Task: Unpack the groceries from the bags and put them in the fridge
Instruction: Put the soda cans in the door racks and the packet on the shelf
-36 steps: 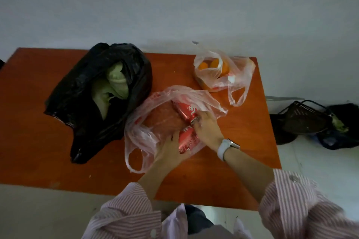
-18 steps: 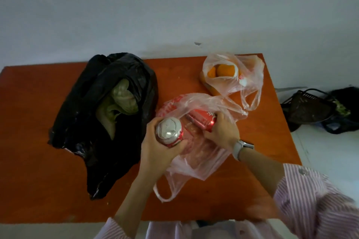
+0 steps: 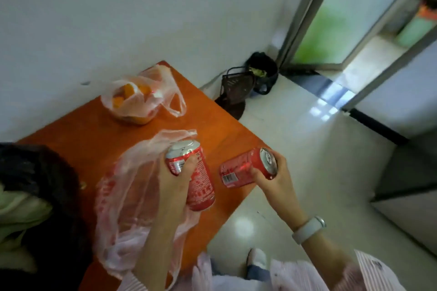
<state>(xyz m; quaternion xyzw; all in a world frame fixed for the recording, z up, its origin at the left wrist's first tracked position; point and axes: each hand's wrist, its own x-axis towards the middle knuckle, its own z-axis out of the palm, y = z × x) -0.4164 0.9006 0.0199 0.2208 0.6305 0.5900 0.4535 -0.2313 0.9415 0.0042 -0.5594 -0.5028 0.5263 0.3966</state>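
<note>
My left hand [image 3: 176, 178] grips a red soda can [image 3: 196, 177] held upright above a limp pink plastic bag [image 3: 125, 198] on the orange table [image 3: 212, 125]. My right hand [image 3: 275, 179] grips a second red can [image 3: 246, 168], lying sideways in the air past the table's right edge. A clear bag of oranges [image 3: 134, 99] sits at the table's far corner by the wall. A black bag [image 3: 40, 196] with pale green leafy vegetables [image 3: 16, 210] fills the left side. No fridge is clearly in view.
A dark fan and a black bin [image 3: 261, 71] stand on the floor in the corner beyond the table. A glass sliding door [image 3: 331, 19] is at the upper right. Pale tiled floor [image 3: 307, 149] stretches to the right, and my foot [image 3: 256, 258] shows below.
Both cans have come out of the pink bag, one in each hand. The view has swung right, away from the table toward the floor and the door.
</note>
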